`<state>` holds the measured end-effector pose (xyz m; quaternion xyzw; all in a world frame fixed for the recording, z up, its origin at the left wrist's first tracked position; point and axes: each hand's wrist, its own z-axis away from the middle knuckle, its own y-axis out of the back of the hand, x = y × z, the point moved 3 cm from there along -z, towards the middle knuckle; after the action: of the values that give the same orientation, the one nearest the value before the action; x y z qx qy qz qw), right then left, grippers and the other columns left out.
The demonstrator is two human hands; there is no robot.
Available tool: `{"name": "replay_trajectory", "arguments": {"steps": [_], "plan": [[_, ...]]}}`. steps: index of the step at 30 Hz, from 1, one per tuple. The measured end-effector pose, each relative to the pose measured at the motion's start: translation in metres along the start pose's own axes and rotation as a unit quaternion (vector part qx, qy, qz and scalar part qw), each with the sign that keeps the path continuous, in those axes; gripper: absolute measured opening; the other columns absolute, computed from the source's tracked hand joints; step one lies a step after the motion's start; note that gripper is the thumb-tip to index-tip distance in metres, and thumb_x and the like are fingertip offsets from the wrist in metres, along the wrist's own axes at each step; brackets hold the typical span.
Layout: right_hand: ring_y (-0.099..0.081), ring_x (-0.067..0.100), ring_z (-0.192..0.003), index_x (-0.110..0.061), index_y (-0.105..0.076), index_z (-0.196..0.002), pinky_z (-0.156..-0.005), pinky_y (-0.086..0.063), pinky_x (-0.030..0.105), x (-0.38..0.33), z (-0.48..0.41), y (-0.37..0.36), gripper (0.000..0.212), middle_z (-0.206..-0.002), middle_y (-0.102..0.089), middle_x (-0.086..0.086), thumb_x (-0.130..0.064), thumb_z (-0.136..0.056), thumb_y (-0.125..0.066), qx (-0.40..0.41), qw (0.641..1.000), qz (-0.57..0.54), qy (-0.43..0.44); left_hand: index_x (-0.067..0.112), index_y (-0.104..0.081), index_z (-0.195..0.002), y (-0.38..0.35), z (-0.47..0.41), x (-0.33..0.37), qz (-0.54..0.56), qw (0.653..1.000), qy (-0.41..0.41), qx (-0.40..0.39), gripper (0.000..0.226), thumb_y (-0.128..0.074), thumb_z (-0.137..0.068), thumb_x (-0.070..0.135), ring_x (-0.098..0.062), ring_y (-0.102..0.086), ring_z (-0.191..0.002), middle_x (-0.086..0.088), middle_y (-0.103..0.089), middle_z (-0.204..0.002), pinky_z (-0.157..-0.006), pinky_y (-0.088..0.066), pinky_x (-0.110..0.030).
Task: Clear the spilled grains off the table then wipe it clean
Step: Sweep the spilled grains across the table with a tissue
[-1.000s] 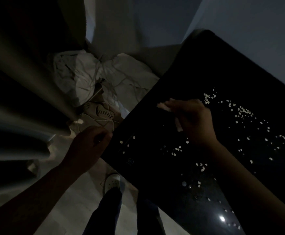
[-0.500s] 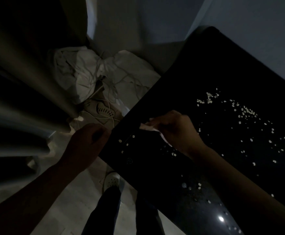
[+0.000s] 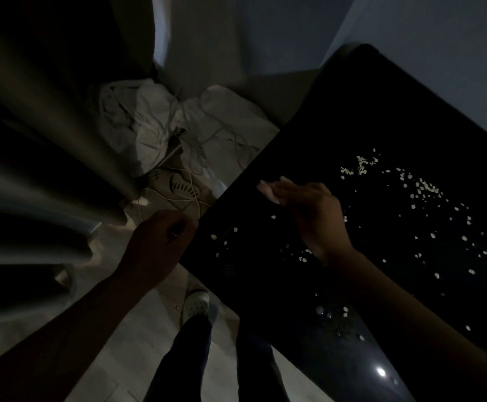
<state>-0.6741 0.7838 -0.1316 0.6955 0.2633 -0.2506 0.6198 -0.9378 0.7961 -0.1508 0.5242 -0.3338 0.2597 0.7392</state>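
Grains [image 3: 422, 192] lie scattered over the dark table [image 3: 381, 111], mostly beyond the right hand [image 3: 314, 216], which pinches a pale wad [image 3: 267, 189]. The left hand [image 3: 161, 242] sits at the table edge, fingers curled; whether it holds anything cannot be told. Risk: a hasty sweep flicks grains past it onto the floor [image 3: 149, 329].

To my left I saw heavy grey curtain folds [image 3: 48, 146]. Past them a crumpled white cloth [image 3: 138, 123] lay on the pale floor [image 3: 143, 343], thin white cables [image 3: 191, 192] tangled over it, a pale perforated clog [image 3: 178, 185] alongside.
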Motion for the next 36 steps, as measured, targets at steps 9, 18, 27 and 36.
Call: {"name": "replay_trajectory", "arguments": {"steps": [9, 18, 27, 36], "plan": [[-0.066, 0.003, -0.072, -0.019, -0.075, -0.101, -0.064, -0.052, 0.026, -0.089, 0.031, -0.011, 0.013, -0.084, -0.071, -0.010, -0.015, -0.092, -0.065, 0.098, 0.988, -0.107, -0.051, 0.009, -0.068, -0.096, 0.016, 0.013, -0.012, 0.025, 0.999, 0.036, 0.015, 0.019, -0.056, -0.094, 0.024, -0.014, -0.061, -0.087, -0.007, -0.066, -0.091, -0.075, -0.048, -0.028], [-0.057, 0.024, -0.086, -0.014, -0.073, -0.104, -0.070, -0.051, 0.032, -0.121, 0.048, -0.107, 0.022, -0.104, -0.067, 0.004, -0.017, -0.082, -0.072, 0.078, 0.995, 0.064, -0.007, 0.019, -0.063, -0.107, 0.052, 0.037, -0.061, 0.004, 0.995, 0.101, 0.019, 0.017, -0.054, -0.094, 0.025, -0.006, -0.054, -0.092, 0.008, -0.058, -0.100, -0.079, -0.044, -0.018], [-0.067, 0.013, -0.086, -0.018, -0.070, -0.100, -0.072, -0.053, 0.033, -0.067, 0.065, -0.040, 0.012, -0.096, -0.072, -0.001, -0.016, -0.090, -0.065, 0.196, 0.968, 0.118, -0.103, 0.008, -0.066, -0.104, 0.049, 0.030, -0.040, -0.030, 0.999, 0.013, 0.009, 0.018, -0.055, -0.094, 0.019, -0.006, -0.055, -0.084, -0.002, -0.061, -0.098, -0.071, -0.036, -0.006], [-0.063, 0.000, -0.079, -0.016, -0.068, -0.101, -0.064, -0.051, 0.016, -0.088, 0.074, -0.004, 0.012, -0.096, -0.061, -0.013, -0.023, -0.093, -0.064, 0.245, 0.957, -0.006, -0.157, 0.003, -0.067, -0.095, 0.036, 0.024, -0.020, -0.011, 1.000, 0.008, -0.010, 0.019, -0.057, -0.094, 0.019, -0.020, -0.059, -0.087, -0.012, -0.064, -0.091, -0.071, -0.038, -0.011]]}}
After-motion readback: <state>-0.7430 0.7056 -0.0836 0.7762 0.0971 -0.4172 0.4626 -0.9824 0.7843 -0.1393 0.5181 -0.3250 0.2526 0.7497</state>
